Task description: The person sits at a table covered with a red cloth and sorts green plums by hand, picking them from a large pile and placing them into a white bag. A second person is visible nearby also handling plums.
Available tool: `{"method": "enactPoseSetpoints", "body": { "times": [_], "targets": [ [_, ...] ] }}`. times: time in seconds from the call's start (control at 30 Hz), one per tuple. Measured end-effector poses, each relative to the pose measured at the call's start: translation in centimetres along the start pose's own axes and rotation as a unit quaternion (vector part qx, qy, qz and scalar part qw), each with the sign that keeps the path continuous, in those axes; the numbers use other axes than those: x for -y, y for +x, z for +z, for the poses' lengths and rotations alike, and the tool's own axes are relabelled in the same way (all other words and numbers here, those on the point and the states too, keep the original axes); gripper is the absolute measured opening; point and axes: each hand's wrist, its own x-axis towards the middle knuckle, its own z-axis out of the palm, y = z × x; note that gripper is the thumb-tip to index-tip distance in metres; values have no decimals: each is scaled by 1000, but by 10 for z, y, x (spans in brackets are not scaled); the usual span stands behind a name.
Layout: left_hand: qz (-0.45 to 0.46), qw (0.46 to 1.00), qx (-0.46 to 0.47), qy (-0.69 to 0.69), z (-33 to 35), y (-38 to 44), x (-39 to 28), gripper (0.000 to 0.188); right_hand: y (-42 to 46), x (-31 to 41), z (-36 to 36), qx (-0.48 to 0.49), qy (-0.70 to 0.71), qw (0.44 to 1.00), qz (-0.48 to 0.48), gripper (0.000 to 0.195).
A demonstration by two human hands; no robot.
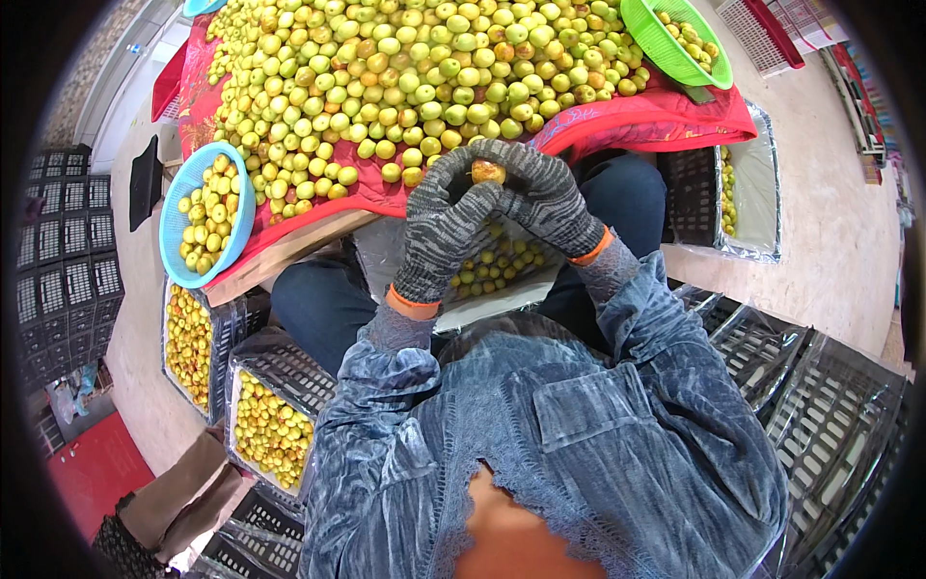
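My left hand and my right hand meet at the near edge of the table, in grey striped knit gloves with orange cuffs. Between their curled fingers they hold one reddish-brown and yellow jujube; the gloves hide part of their grip. Just beyond lies a large heap of green-yellow jujubes, some with brown patches, on a red patterned cloth. Under my hands, between my knees, a lined crate contains more green jujubes.
A blue plastic basket of jujubes sits at the table's left corner, a green basket at the right. Filled crates stand on the floor at left, another at right. Black crates flank me at lower right.
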Motion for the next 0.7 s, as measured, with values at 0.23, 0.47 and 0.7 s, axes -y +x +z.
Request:
{"method": "enactPoseSetpoints", "body": {
  "times": [0.23, 0.47, 0.7],
  "targets": [
    [115, 985, -37, 121, 1, -1, 4, 35, -3, 2, 2, 2, 232, 970, 67, 49],
    [308, 886, -33, 345, -6, 4, -4, 33, 0, 17, 3, -28, 266, 946, 182, 44],
    [270, 913, -41, 304, -7, 1, -3, 32, -3, 13, 10, -56, 306, 932, 183, 42]
  ]
}}
